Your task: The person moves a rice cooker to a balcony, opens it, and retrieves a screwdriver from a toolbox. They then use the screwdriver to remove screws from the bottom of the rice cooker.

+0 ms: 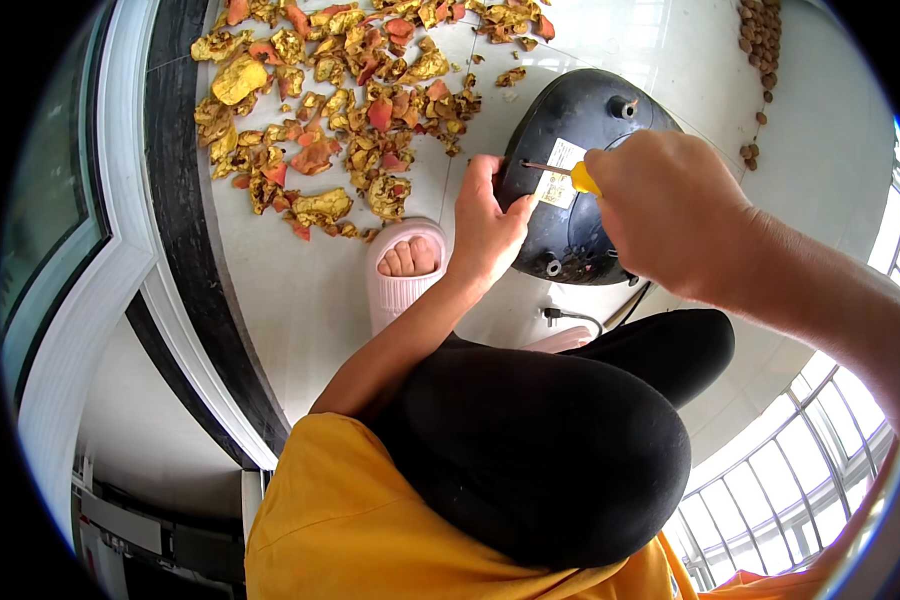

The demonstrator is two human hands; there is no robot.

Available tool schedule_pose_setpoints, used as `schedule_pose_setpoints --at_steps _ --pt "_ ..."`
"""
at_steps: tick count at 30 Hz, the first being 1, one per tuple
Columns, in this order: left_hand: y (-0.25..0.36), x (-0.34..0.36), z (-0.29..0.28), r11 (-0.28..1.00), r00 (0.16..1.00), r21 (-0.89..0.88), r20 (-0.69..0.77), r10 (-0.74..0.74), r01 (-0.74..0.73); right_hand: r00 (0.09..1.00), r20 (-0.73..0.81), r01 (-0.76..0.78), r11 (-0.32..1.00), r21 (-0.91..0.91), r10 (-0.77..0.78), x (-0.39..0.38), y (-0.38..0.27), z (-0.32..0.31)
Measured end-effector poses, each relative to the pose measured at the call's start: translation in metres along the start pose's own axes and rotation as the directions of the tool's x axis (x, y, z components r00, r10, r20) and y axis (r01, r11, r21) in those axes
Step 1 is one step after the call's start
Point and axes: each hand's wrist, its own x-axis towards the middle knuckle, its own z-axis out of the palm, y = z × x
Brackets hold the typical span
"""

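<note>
The screwdriver (584, 180) lay crosswise in front of the knees, its long axis running leftward from the right hand (660, 205), with the tip at a small dark recess near the left edge of the black housing (585, 232). The left hand (490, 225) was nearer that tip; how deeply the tip sat could not be told. The right fingers were clamped around the handle, while the left thumb and forefinger were spread apart, bracing the housing's near-left rim. The housing was over the pale tiled floor (315, 300), underside showing, beyond the bent legs. Its rounded, tapering shell looked like smooth, glossy plastic, broken by stubby round posts (623, 107) and a flat white paper label (562, 153) beneath the shaft. The shaft was thin and dull; the handle, bright yellow. A dark plug (550, 315) lay below the housing. To the left, curled, leathery peels (380, 113), ochre and red, were scattered across the glossy tiles.
</note>
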Motion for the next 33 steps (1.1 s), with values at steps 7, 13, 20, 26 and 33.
schedule_pose_setpoints --at_steps 7,13,20,26,33 --pt "-0.002 0.001 0.002 0.998 1.0 -0.059 -0.019 -0.001 0.0 0.977 0.215 0.069 0.951 -0.3 -0.003 0.002 -0.023 -0.022" --pt "-0.007 0.003 0.001 0.998 0.999 -0.055 0.03 0.015 -0.014 0.988 0.123 0.134 0.901 -0.412 -0.091 -0.014 -0.009 0.007" --pt "-0.003 0.003 -0.007 0.99 0.995 -0.137 0.094 -0.031 0.044 0.994 -0.032 -0.107 0.986 -0.128 0.103 -0.025 -0.009 0.018" --pt "0.001 0.002 -0.01 0.978 0.992 -0.195 0.108 -0.059 0.079 0.967 -0.218 -0.094 0.982 0.162 0.128 -0.041 -0.001 0.044" --pt "0.003 -0.001 -0.009 0.96 0.987 -0.258 0.143 -0.072 0.107 0.962 -0.239 -0.121 0.99 0.068 0.134 -0.039 0.001 0.058"
